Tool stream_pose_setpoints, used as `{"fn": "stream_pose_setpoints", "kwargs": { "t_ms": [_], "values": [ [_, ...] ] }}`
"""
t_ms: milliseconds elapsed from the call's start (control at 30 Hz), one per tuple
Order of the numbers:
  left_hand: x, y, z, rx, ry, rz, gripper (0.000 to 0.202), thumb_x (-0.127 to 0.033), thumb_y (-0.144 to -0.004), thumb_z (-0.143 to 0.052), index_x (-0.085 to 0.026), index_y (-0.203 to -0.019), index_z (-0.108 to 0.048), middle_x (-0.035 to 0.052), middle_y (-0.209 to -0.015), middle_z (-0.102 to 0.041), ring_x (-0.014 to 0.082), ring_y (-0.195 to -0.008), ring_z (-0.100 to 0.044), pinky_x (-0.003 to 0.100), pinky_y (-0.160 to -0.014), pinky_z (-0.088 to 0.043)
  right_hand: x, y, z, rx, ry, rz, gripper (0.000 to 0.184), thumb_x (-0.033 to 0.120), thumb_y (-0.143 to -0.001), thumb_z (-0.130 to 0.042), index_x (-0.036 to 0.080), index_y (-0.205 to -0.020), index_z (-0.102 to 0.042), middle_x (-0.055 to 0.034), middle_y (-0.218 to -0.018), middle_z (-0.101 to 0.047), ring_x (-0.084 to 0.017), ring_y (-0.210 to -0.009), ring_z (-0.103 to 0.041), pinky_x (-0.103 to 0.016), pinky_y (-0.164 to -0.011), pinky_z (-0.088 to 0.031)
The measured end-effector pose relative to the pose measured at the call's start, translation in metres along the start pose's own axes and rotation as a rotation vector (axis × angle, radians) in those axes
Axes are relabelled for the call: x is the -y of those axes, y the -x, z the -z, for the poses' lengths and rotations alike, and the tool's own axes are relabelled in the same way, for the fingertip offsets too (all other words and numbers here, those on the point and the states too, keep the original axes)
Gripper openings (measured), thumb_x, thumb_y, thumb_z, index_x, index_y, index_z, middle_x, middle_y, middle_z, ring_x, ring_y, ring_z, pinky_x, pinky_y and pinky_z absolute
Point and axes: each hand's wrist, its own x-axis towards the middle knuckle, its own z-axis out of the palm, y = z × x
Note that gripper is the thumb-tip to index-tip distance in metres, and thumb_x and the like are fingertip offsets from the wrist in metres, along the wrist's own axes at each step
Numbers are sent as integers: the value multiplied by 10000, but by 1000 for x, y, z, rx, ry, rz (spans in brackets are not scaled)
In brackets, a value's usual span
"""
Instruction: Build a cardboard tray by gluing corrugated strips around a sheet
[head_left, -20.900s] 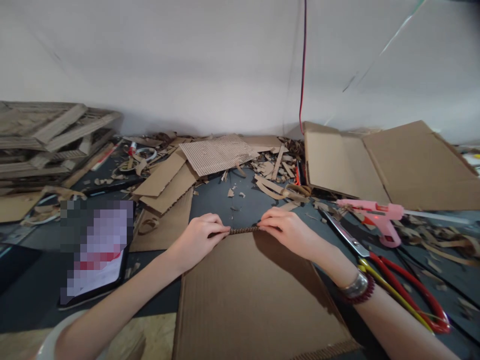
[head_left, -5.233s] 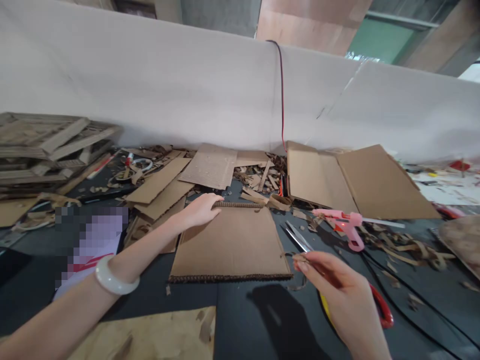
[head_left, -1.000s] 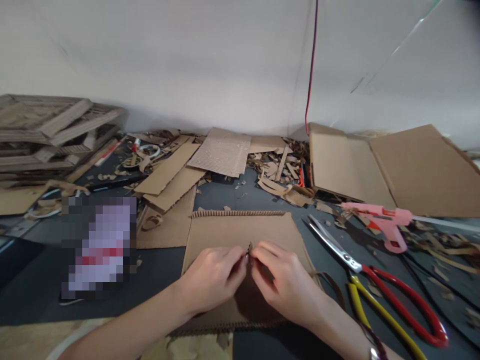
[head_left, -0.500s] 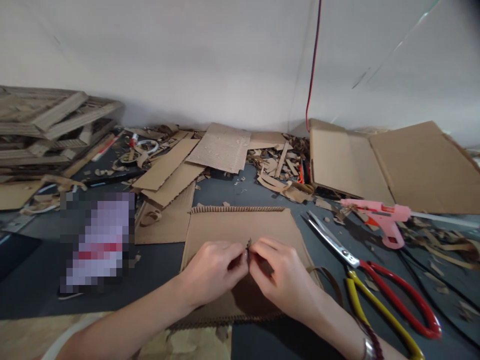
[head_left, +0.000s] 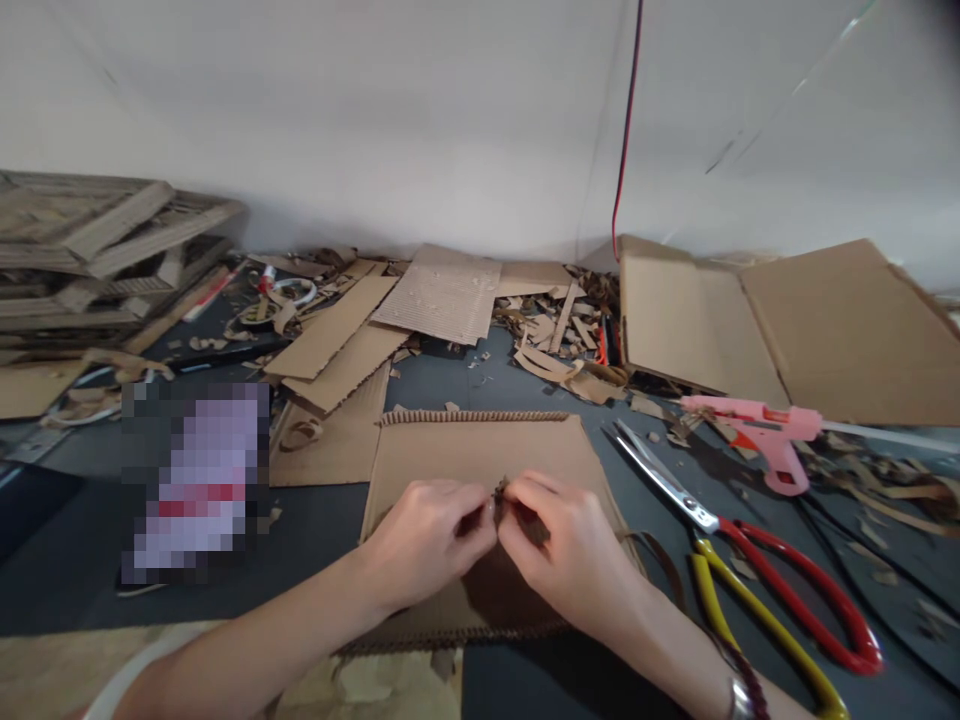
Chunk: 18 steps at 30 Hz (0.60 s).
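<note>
My left hand (head_left: 429, 535) and my right hand (head_left: 568, 540) meet fingertip to fingertip, both closed in a pinch. Between them they hold a small corrugated cardboard strip (head_left: 499, 488), mostly hidden by the fingers. Below lies a flat cardboard panel (head_left: 420, 450), with a ridged corrugated strip (head_left: 474, 417) along its far edge and another rough edge near me. A thin brown paper strip (head_left: 664, 562) curls out beside my right wrist.
Scissors (head_left: 701, 515) with red and yellow handles lie open-bladed at right, near a pink glue gun (head_left: 780, 430). Cardboard pieces (head_left: 442, 295) and scraps cover the back. A folded cardboard sheet (head_left: 847, 340) stands back right; cardboard frames (head_left: 90, 260) are stacked left. A blurred purple item (head_left: 210, 470) lies left.
My right fingertips have shifted slightly against the small strip, and its visible tip sits a little differently. Both arms stay almost in place.
</note>
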Motion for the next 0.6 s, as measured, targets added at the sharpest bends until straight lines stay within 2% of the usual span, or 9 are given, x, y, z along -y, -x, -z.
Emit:
{"fn": "stream_pose_setpoints", "kwargs": {
  "t_ms": [233, 433, 600],
  "values": [
    [-2, -2, 3, 60, 108, 70, 264, -128, -748, -428, -167, -488, -399, -71, -453, -300, 59, -414, -295, 179, -411, -239, -1, -1, 3, -29, 72, 25, 199, 112, -740, -430, 188, -556, -423, 10, -550, -438, -109, -503, -404, -231, -473, -300],
    [1, -1, 8, 90, 219, 143, 250, -143, -767, -406, -155, -518, -425, -71, -475, -271, 57, -439, -283, 173, -425, -234, -5, -3, 9, 7, -126, 22, 69, 130, -772, -467, 171, -778, -524, -42, -754, -547, -146, -689, -517, -247, -610, -416],
    [0, 0, 9, 90, 277, 155, 221, -128, -740, -419, -153, -521, -441, -66, -464, -314, 56, -435, -300, 170, -424, -247, -5, -3, 9, -20, -258, 92, 119, 70, -776, -446, 175, -779, -503, -60, -864, -538, -131, -762, -534, -236, -684, -441]
  ]
}}
